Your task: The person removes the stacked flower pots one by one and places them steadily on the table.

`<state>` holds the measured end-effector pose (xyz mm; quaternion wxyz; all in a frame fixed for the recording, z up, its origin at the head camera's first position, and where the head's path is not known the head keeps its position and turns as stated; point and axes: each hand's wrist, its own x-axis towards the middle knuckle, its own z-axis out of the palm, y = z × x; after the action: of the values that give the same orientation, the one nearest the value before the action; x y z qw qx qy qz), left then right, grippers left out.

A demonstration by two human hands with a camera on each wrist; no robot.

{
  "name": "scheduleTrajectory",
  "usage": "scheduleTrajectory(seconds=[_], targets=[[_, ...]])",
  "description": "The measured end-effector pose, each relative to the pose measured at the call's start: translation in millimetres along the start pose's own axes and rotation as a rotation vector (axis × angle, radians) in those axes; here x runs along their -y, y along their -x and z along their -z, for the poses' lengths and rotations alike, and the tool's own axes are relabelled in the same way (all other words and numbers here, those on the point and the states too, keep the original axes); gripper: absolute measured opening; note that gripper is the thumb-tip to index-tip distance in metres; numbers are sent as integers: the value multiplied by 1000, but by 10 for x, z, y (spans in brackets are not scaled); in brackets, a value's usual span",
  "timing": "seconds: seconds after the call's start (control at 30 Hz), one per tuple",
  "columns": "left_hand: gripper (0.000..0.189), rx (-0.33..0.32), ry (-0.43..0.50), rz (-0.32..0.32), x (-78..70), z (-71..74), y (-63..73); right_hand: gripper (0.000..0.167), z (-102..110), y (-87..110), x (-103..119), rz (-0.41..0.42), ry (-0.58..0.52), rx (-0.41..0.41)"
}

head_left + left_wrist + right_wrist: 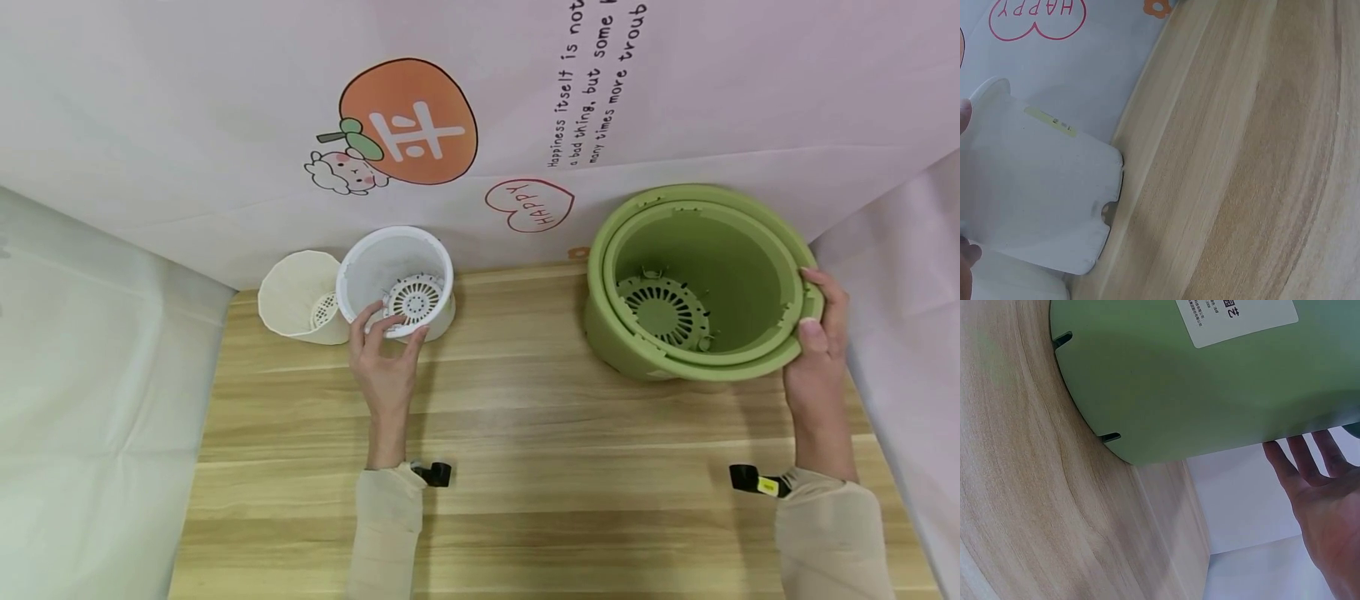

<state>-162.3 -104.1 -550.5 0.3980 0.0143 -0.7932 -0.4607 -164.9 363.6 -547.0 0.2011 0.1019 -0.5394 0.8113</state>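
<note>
While the left hand [384,371] grips the white pot [367,279], the right hand [822,358] grips the green pot [738,275].
Open tabletop [517,400] stretches right of the white pot's rim [395,230].

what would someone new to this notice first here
The big green pot stands out first, on the right, its rim gripped by the right hand. Toward the left, the left hand holds a white pot beside a cream one. Behind, an orange fruit is printed on pale cloth.
</note>
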Motion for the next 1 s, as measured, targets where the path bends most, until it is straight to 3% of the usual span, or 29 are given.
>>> scheduleTrajectory(seconds=[0.27,0.63,1.0], targets=[[47,-11,-51,-4,270,2,80,48,-7,3,4,-5,12,-9],[49,-46,-211,-40,224,23,77,52,-5,-8,6,-5,-26,16],[47,-55,-219,-70,200,28,32,52,-12,-6,0,-3,18,-17]])
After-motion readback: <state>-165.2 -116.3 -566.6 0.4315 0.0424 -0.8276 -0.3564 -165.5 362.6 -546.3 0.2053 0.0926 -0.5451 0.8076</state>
